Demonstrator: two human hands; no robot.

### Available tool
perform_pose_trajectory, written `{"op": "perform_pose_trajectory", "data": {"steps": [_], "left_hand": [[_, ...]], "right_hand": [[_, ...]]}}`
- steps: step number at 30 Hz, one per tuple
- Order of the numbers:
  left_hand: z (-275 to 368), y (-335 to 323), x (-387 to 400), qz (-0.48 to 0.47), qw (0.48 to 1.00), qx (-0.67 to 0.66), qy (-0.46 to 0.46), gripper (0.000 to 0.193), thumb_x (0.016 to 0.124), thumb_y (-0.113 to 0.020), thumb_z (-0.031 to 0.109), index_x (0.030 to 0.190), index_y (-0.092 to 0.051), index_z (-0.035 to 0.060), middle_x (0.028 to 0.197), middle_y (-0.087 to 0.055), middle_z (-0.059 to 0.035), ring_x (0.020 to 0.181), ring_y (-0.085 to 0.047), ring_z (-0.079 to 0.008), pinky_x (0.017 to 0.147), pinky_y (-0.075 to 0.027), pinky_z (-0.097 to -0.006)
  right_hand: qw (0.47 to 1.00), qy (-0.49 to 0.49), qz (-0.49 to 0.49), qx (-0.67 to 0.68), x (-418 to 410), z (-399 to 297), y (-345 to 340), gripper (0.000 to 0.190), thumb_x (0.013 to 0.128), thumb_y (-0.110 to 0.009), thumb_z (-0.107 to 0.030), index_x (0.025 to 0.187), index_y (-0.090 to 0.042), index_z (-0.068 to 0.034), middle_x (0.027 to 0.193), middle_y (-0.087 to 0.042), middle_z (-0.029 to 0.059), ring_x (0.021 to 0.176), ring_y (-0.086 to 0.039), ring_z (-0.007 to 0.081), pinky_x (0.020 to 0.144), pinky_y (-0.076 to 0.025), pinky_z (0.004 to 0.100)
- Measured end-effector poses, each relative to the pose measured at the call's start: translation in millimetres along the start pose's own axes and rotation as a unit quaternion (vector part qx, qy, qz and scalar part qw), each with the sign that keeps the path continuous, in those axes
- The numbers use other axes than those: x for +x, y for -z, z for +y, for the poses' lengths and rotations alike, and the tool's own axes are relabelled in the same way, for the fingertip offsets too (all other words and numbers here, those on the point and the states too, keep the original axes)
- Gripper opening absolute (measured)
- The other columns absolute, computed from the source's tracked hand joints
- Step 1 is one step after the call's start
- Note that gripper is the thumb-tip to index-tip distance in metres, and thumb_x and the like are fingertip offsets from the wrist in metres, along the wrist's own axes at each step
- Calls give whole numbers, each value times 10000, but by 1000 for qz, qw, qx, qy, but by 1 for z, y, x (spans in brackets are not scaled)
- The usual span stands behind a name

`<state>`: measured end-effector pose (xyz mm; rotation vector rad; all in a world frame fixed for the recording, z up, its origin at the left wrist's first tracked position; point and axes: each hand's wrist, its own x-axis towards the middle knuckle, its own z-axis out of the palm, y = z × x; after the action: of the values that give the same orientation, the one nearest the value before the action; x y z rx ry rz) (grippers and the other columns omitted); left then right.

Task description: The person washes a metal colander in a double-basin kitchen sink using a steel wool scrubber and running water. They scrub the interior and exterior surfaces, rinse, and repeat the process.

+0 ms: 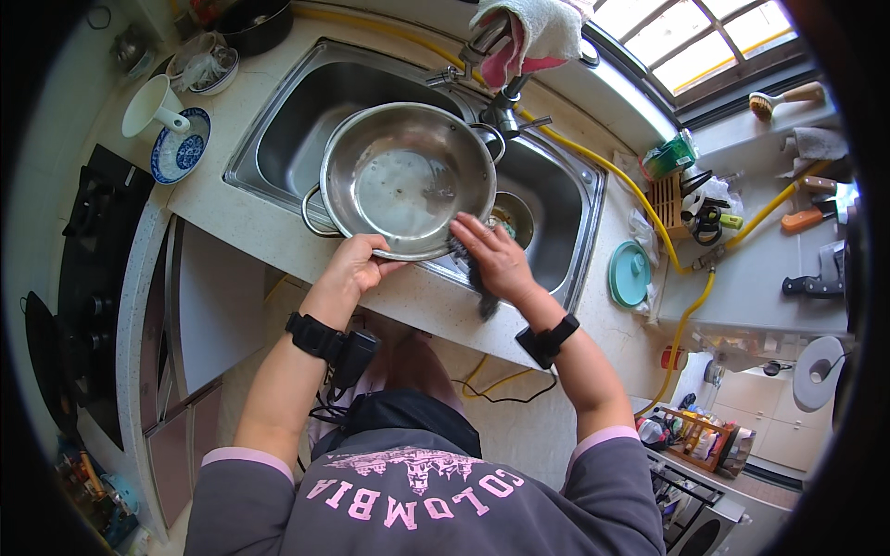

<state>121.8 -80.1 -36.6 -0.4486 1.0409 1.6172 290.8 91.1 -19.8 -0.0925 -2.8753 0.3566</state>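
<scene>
A wide stainless steel pan (400, 187) with two loop handles is tilted over the divider of the double sink (295, 90). My left hand (358, 267) grips its near rim, thumb on top and fingers below. My right hand (490, 254) presses a dark grey scrubbing cloth (483, 285) against the pan's outer right side, near the rim; part of the cloth hangs below my palm. Behind my right hand, a smaller metal bowl (518, 212) sits in the right basin, its contents partly hidden.
A faucet (502, 118) rises behind the pan, with a towel (535, 35) hung above it. A yellow hose (612, 167) runs along the counter. At left lie a blue-patterned bowl (182, 147) and a white ladle-like cup (149, 108); at right, a teal lid (629, 273) and knives (810, 217).
</scene>
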Motion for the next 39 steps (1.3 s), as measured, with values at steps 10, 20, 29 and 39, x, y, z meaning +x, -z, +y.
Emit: {"op": "perform_pose_trajectory", "data": {"steps": [10, 20, 29, 39], "left_hand": [[4, 4, -7, 21, 998, 53, 8, 392, 676, -452, -64, 1066, -412, -87, 1017, -519, -189, 853, -587, -327, 739, -545, -437], [5, 2, -14, -13, 999, -14, 28, 377, 681, -424, -73, 1056, -397, -107, 1026, -512, -212, 874, -586, -338, 739, -552, -430], [8, -1, -20, -16, 999, 48, -19, 400, 686, -424, -71, 1081, -384, -124, 1030, -512, -224, 872, -591, -330, 725, -557, -415], [-19, -12, 5, 30, 998, -30, -46, 265, 697, -453, -67, 960, -465, -93, 906, -552, -161, 808, -587, -289, 701, -545, -416]], "right_hand": [[996, -58, 51, -50, 26, 57, 43, 647, 673, -536, 66, 1258, -462, -198, 1306, -440, 11, 847, -520, 242, 799, -462, 309], [991, -38, 128, 17, 11, 23, 22, 565, 674, -545, 60, 1190, -539, -169, 1259, -492, 39, 778, -526, 256, 729, -475, 316], [995, -15, 94, -19, 14, 31, 17, 586, 656, -531, 61, 1179, -547, -203, 1254, -496, 10, 778, -535, 232, 745, -482, 314], [993, -112, 8, 34, 6, -66, -11, 617, 661, -497, 35, 1253, -446, -132, 1243, -477, 78, 811, -533, 317, 715, -486, 368]]}}
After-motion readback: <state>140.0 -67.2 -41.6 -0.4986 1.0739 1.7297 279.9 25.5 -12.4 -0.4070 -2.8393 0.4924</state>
